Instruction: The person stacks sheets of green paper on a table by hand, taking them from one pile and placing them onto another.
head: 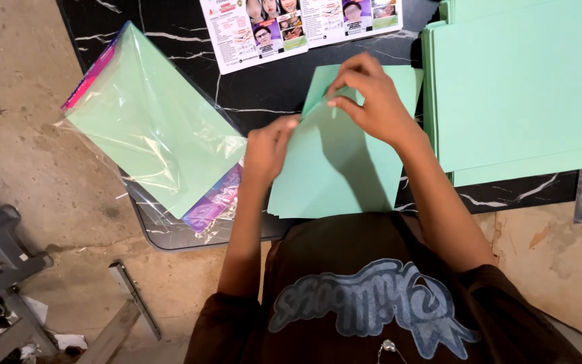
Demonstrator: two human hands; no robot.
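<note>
A black marbled desk (pixel 264 94) fills the upper frame. At upper right sits a green stack (pixel 520 87); at left, a plastic pack (pixel 149 121) of green paper. In the centre lies a green sheet (pixel 338 175). The right hand (pixel 368 98) pinches its top corner, grip closed; the left hand (pixel 267 148) pinches its left edge.

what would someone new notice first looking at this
The eye lands first on the two hands at the centre: the left hand and right hand pinch and fold the top corner of a mint green paper sheet on a black marble-patterned table. To the right lies a big stack of the same green paper, and to the left a clear plastic packet of green sheets hangs over the table edge.
</note>
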